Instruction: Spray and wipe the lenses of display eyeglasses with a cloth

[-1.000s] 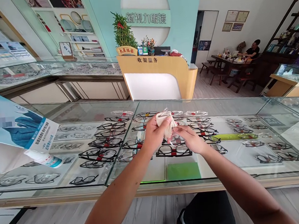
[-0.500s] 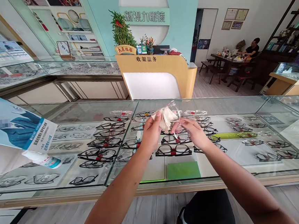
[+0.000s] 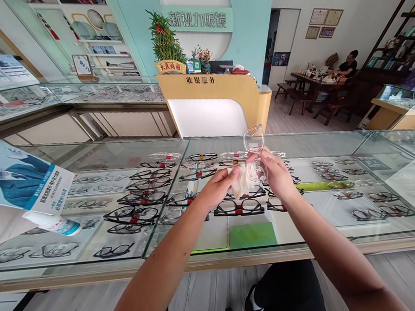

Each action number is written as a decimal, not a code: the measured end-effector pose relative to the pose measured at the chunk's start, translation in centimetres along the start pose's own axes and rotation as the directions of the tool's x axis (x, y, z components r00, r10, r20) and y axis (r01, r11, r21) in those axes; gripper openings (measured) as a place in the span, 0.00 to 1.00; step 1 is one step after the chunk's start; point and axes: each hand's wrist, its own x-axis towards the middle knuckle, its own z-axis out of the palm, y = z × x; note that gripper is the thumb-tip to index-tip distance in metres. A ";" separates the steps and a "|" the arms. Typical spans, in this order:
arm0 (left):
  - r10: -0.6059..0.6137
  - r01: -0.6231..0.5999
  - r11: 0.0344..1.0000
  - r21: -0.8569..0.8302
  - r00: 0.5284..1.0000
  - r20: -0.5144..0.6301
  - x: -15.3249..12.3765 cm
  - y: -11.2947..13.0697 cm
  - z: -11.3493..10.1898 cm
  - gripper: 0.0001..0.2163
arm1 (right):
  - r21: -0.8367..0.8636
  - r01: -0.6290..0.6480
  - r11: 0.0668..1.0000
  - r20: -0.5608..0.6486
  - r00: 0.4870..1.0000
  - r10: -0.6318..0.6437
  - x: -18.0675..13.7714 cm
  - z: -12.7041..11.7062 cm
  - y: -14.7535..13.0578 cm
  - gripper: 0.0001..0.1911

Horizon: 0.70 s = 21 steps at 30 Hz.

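Observation:
My right hand (image 3: pixel 276 173) grips a pair of clear-framed eyeglasses (image 3: pixel 253 138), held on end with one lens up above the fingers and the other below. My left hand (image 3: pixel 220 186) pinches a cream-coloured cloth (image 3: pixel 242 182) that hangs beside the lower lens; whether it touches the lens I cannot tell. Both hands are over the glass display case (image 3: pixel 187 261). Beneath its top, black-framed glasses (image 3: pixel 238 207) with red tags sit in rows, and a green panel (image 3: pixel 253 235) lies near the front.
A white spray bottle (image 3: pixel 53 223) and a box with a printed picture (image 3: pixel 16 177) stand on the case at left. Beyond it is a wooden cashier counter (image 3: pixel 205 90) with a potted plant (image 3: pixel 166 38). Another person (image 3: pixel 349 65) sits at a far table.
The glasses have turned on end, one lens now raised higher. My left hand and the cloth have moved slightly right and down, and the right hand has shifted slightly right.

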 end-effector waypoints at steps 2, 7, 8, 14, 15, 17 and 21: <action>0.010 -0.011 1.000 0.024 0.999 0.032 0.0 -0.1 0.0 0.39 | 0.011 -0.006 1.000 0.031 1.000 0.006 -0.1 0.2 -0.2 0.23; 0.054 -0.057 0.997 0.055 0.997 0.061 0.2 -0.7 -0.1 0.37 | -0.006 -0.033 0.999 0.097 0.995 0.033 -0.4 1.0 -0.5 0.26; 0.057 -0.059 0.996 0.065 0.997 0.046 0.3 -0.7 -0.1 0.37 | -0.015 -0.039 0.999 0.102 0.994 0.040 -0.4 1.2 -0.6 0.27; 0.085 -0.085 0.996 -0.007 0.995 0.044 0.2 -0.5 0.5 0.33 | -0.063 -0.098 0.993 0.125 0.987 0.106 -0.7 1.5 -0.7 0.33; 0.093 -0.093 0.996 -0.016 0.995 0.045 0.2 -0.4 0.6 0.33 | -0.064 -0.102 0.993 0.125 0.986 0.109 -0.7 1.6 -0.6 0.34; 0.094 -0.093 0.996 -0.011 0.995 0.042 0.1 -0.2 0.9 0.33 | -0.065 -0.108 0.992 0.117 0.986 0.115 -0.7 1.7 -0.3 0.35; 0.059 -0.058 0.998 -0.026 0.997 0.046 0.0 0.1 1.2 0.36 | -0.063 -0.111 0.992 0.116 0.986 0.117 -0.7 1.9 0.3 0.37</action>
